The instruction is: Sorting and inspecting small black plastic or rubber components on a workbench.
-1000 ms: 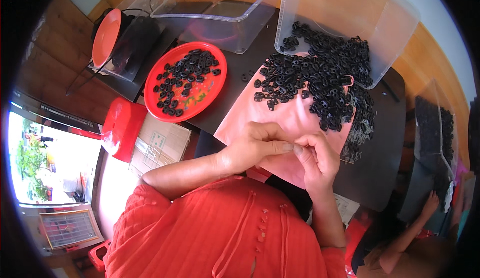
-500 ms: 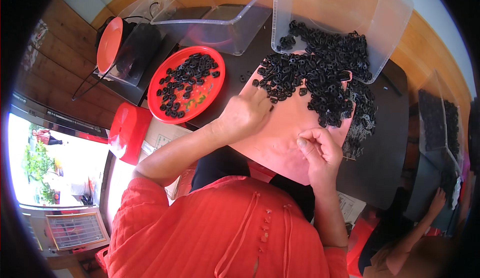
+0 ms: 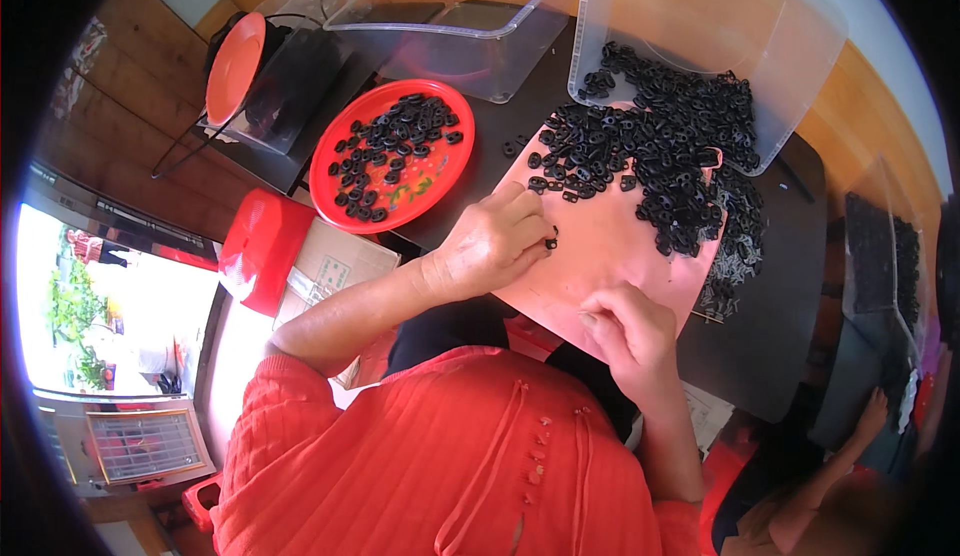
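Observation:
My left hand (image 3: pixel 490 244) is closed in a pinch over the left part of a pink sheet (image 3: pixel 590 246), and a small black plastic piece (image 3: pixel 551 241) pokes out at its fingertips. Lower on the sheet, my right hand (image 3: pixel 635 336) is also pinched, thumb against forefinger; whatever lies between them is too small to make out. A heap of black oval plastic pieces with holes (image 3: pixel 670 176) covers the sheet's far side. Similar black pieces lie scattered in a red round plate (image 3: pixel 458 169) at the left.
A clear plastic bin (image 3: pixel 800 66) lies tipped behind the heap, with black pieces spilling out. Another clear bin (image 3: pixel 500 76) stands behind the plate. Small grey metal bits (image 3: pixel 740 246) are piled right of the sheet. A person's arm (image 3: pixel 850 446) shows at the far right.
My left hand has drawn back slightly from the heap toward me, and the black piece now shows at its fingertips. My right hand has lowered a little. The whole view has shifted slightly.

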Demonstrator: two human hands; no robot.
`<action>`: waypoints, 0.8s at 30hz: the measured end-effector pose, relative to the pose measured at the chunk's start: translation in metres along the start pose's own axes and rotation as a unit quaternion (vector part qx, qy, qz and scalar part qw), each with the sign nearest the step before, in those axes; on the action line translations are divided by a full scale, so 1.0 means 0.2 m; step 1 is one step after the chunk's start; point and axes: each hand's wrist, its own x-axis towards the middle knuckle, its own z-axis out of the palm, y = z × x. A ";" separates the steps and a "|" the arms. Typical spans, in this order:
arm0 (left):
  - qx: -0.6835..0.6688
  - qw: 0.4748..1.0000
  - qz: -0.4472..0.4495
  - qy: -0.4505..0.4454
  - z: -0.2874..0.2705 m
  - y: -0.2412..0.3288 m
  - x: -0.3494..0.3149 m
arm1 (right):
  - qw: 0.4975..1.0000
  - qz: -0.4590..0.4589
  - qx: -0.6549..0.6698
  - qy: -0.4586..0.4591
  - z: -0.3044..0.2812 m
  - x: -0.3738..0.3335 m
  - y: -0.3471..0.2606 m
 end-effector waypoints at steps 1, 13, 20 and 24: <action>0.021 1.000 0.011 -0.011 0.01 -0.01 0.00 | 1.000 0.000 -0.003 0.000 0.01 0.01 0.01; 0.092 0.993 0.072 -0.007 0.11 -0.11 0.08 | 0.991 0.086 0.055 0.082 0.05 0.10 0.10; -0.063 0.995 -0.049 0.061 0.06 -0.09 0.09 | 0.996 0.061 0.034 -0.046 0.01 0.07 -0.06; -0.044 0.997 -0.024 0.062 0.06 -0.09 0.06 | 0.997 0.070 -0.032 -0.021 0.02 0.09 -0.01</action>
